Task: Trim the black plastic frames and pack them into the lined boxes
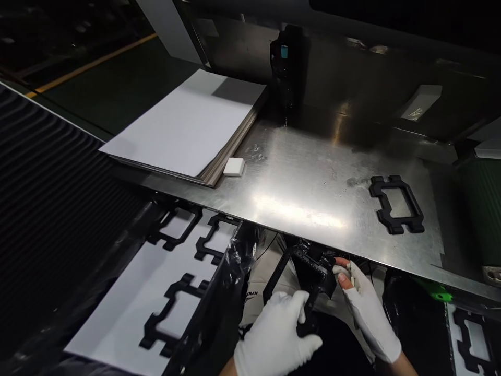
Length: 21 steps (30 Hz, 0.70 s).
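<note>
My left hand, in a white glove, grips a black plastic frame by its near side, below the bench edge. The frame is tilted, with small details along its upper end. On its right side, my right hand is closed, its white glove leaving thumb and finger tips bare. Something thin and pale shows between those fingers, too small to make out. A similar black frame lies flat on the metal bench to the right.
A stack of white sheets and a small white block sit on the metal bench. Several black frames lie on a white sheet at lower left, beside black plastic film. A dark tool stands at the back wall.
</note>
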Each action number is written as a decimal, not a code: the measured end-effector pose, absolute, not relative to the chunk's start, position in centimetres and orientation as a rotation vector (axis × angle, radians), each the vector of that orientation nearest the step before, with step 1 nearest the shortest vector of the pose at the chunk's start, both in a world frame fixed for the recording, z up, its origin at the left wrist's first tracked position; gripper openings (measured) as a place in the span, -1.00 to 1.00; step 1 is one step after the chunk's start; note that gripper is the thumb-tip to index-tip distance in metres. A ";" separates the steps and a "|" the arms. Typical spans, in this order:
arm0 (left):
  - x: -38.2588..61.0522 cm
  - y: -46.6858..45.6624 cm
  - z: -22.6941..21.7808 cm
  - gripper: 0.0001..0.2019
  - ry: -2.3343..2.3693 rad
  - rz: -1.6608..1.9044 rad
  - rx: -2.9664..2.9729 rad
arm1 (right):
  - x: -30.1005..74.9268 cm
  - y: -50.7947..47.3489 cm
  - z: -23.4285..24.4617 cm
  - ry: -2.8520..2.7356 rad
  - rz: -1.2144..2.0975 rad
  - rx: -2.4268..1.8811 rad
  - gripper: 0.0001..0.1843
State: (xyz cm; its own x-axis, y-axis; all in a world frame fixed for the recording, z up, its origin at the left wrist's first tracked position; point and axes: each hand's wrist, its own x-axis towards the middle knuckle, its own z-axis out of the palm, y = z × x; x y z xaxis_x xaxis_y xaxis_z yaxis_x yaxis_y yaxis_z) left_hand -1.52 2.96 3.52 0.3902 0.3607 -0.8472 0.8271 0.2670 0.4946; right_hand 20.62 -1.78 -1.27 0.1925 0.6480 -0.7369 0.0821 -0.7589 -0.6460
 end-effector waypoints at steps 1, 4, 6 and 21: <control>-1.6 2.8 3.5 -0.72 1.215 -0.448 1.323 | 20.7 -2.1 -1.6 -0.696 1.588 -2.027 -0.32; -1.9 2.6 3.4 -0.72 1.258 -0.452 1.336 | 20.9 -3.1 -2.4 -0.721 1.600 -2.060 -0.36; -1.9 2.7 3.3 -0.72 1.279 -0.472 1.370 | 20.7 -3.6 -2.6 -0.730 1.624 -2.040 -0.41; -1.6 4.2 3.5 -0.79 1.303 -0.470 1.464 | 19.5 -2.0 -2.2 -0.862 1.690 -2.017 -0.33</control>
